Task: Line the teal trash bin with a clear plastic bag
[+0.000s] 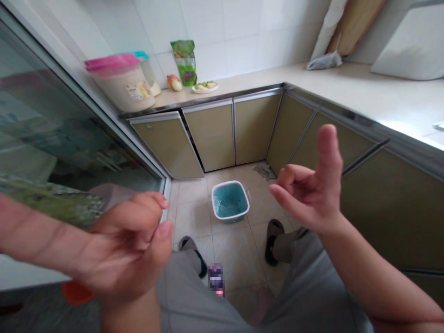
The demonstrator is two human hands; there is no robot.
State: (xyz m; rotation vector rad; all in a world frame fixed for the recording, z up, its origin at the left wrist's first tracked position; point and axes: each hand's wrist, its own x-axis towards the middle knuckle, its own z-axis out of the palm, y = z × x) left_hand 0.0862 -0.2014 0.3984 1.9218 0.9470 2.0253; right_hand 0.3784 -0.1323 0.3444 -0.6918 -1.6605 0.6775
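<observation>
My left hand [133,247] is raised at the lower left, its fingers curled in and the thumb close beside them. Nothing shows in its grasp. A long, blurred shape, like a finger or wrist close to the camera, runs from it to the left edge. On the right, my right hand [317,185] is held up with the thumb pointing upward and one finger stretched to the left, while other fingers curl inward. It holds nothing. Between and beyond the hands, a blue-green basin [231,199] with a white rim stands on the floor. Neither hand touches it.
Cabinets [210,134] run under an L-shaped counter [249,78]. A pink-lidded tub [121,83], green bag [185,62] and small plate [205,88] stand there. A glass door [86,152] is at left. Slippered feet [274,240] flank a pixelated patch on the tiles.
</observation>
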